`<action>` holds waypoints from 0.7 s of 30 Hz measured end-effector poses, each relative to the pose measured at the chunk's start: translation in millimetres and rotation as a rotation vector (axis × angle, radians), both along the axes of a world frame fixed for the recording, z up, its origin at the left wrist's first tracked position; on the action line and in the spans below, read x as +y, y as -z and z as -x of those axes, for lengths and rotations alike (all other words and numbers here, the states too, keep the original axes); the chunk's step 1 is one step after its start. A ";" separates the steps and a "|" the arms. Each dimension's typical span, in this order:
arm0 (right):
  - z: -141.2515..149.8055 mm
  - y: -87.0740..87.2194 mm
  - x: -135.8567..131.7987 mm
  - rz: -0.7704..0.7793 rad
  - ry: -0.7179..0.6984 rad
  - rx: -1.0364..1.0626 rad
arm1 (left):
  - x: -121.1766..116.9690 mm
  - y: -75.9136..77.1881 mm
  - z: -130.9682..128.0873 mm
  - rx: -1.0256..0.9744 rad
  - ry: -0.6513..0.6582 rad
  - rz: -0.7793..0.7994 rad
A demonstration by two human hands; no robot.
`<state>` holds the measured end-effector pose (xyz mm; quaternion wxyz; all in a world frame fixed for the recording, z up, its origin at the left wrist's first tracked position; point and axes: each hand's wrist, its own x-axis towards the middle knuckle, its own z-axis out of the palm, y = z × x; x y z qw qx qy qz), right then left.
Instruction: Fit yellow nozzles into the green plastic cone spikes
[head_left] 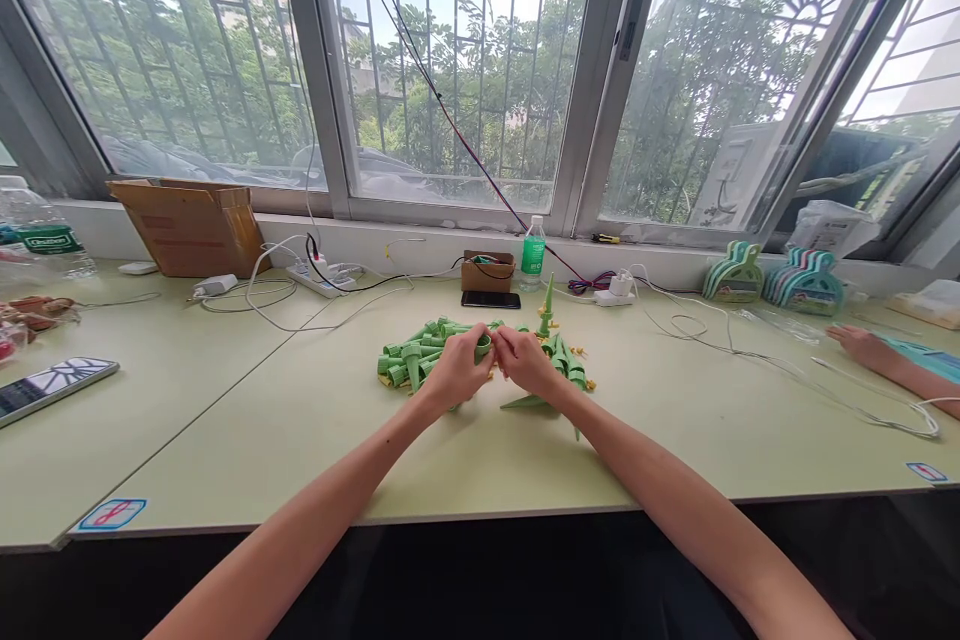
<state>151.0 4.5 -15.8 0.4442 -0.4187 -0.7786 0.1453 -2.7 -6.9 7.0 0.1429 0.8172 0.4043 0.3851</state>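
My left hand (460, 366) is closed around a green plastic watering spike (483, 348), its ring-shaped open end turned up beside the thumb. Fingertips of my right hand (523, 360) are pinched together against that end; whatever they hold is too small to make out. Behind and left of the left hand lies a heap of green tubular spike parts (411, 360). To the right are several green pointed spikes with yellow fittings (574, 360), partly covered by my right hand and wrist. One spike stands upright (547, 305) with its tip up.
A black phone (490, 300), a small cardboard box (487, 272) and a water bottle (533, 255) stand behind the heap. Cables and a power strip (322, 278) run along the back. Another person's hand (862, 348) rests at right, near packs of green-handled items (804, 282).
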 end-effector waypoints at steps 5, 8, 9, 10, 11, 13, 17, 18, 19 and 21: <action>0.4 -0.9 -0.3 0.007 -0.006 0.003 | -0.3 -0.4 0.1 0.015 -0.010 0.007; 1.0 -1.6 -1.2 0.005 -0.011 0.011 | 0.5 -0.4 0.0 0.022 -0.012 -0.004; 1.2 -1.7 -1.5 0.005 -0.013 0.013 | 0.7 -0.5 0.0 0.023 -0.011 -0.011; 1.3 -1.9 -1.8 0.005 -0.014 0.014 | 0.8 -0.6 0.1 0.024 -0.010 -0.017; 1.4 -2.0 -2.0 0.006 -0.013 0.015 | 0.8 -0.7 0.1 0.025 -0.009 -0.021; 1.4 -1.9 -2.0 0.008 -0.011 0.013 | 0.7 -0.8 0.2 0.027 -0.010 -0.023; 0.9 -0.8 -0.8 0.007 -0.010 0.004 | 0.8 -0.6 0.2 0.029 -0.010 -0.017; 0.9 -0.5 -0.5 0.005 -0.009 0.004 | 0.9 -0.6 0.1 0.029 -0.010 -0.018; 0.9 -0.3 -0.3 0.004 -0.007 0.004 | 1.0 -0.5 0.0 0.029 -0.010 -0.020; 1.0 -0.2 -0.1 0.004 -0.005 0.002 | 1.1 -0.5 -0.1 0.027 -0.011 -0.022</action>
